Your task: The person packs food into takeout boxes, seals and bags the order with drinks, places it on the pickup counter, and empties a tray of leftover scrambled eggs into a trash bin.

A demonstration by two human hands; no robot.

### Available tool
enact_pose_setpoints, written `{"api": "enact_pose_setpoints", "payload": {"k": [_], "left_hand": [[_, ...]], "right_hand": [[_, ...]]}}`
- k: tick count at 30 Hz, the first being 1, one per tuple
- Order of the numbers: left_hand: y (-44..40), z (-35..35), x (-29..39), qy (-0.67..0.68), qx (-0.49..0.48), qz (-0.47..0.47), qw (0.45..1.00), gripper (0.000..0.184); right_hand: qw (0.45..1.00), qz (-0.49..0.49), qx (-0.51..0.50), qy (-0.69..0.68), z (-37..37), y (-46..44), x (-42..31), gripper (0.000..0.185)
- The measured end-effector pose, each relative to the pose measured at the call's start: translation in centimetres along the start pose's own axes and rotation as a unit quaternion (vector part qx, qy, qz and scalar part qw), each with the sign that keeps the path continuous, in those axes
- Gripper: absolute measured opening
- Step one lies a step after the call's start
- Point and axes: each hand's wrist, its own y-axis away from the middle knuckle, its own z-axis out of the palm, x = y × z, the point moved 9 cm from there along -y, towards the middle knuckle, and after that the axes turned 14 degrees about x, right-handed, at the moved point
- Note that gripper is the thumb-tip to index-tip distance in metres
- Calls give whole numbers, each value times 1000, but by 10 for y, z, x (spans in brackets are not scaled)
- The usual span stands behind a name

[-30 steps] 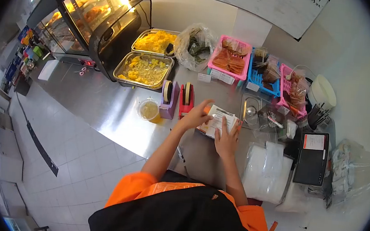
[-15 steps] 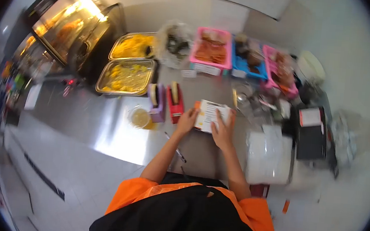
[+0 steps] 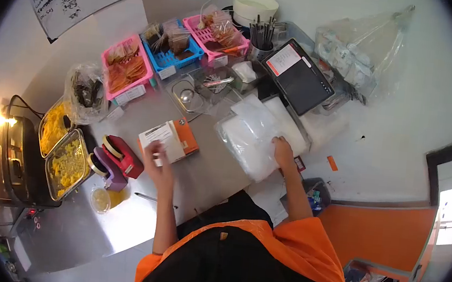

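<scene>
My left hand point(image 3: 158, 163) is at the near left side of an orange and white box point(image 3: 185, 137) with a printed label on top. Its fingers are apart and overlap the box's edge; whether they touch it I cannot tell. Farther right, my right hand point(image 3: 283, 153) has its fingers pinched at the edge of a stack of clear plastic bags point(image 3: 250, 143). How many bags it grips is hidden. Left of the box stand a red tape dispenser point(image 3: 125, 157) and a purple one point(image 3: 111, 172). A pen point(image 3: 147, 196) lies near the table's front edge.
Pink baskets point(image 3: 144, 73) and a blue basket point(image 3: 195, 54) of packets line the back. A black tablet-like device point(image 3: 302, 86) stands behind the bags. To the left are trays of yellow food point(image 3: 72, 183), a lidded cup point(image 3: 101, 200) and a lit warmer point(image 3: 12, 158).
The view has turned to the right. My right hand has left the box and moved right onto the plastic bags. My left hand stays beside the box, its fingers now apart.
</scene>
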Motion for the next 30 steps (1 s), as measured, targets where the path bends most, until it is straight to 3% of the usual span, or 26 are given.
{"api": "enact_pose_setpoints", "payload": {"k": [1,2,3,4,7,8,11,14,17,20,23,30], "left_hand": [[16,27,4,17,-58,-45,997,17],[52,84,25,22,-178,22,983,18],[74,119,39,53,-275,-4,960,18],[95,145,49,47,-303,39,951,18],[136,215,58,24,-306,102,946,16],[142,234,61,0,-298,112,948,14],[160,272,27,-81,-317,134,936,13],[165,285,7,-115,-307,152,932,12],[165,281,6,-131,-289,114,942,11],[161,276,6,-120,-256,82,956,7],[160,275,2,-114,-237,30,964,7],[157,277,4,-56,-249,-18,967,25]], "right_hand": [[998,10,-58,11,9,2,17,18],[992,-47,-114,-5,11,-12,18,19],[980,-96,-172,-20,12,-10,13,21],[961,-145,-232,-35,14,-7,6,24],[927,-116,-349,-68,30,-17,12,26],[922,-87,-360,-114,29,-24,12,17],[954,-33,-258,-152,16,-51,9,11],[972,-167,-92,-139,2,-60,-4,7],[944,-313,18,-107,-9,-55,-28,9],[937,-334,57,-84,-6,-56,-30,12],[934,-354,-32,-13,17,-59,-26,10],[937,-280,-143,-156,33,-84,-19,9]]}}
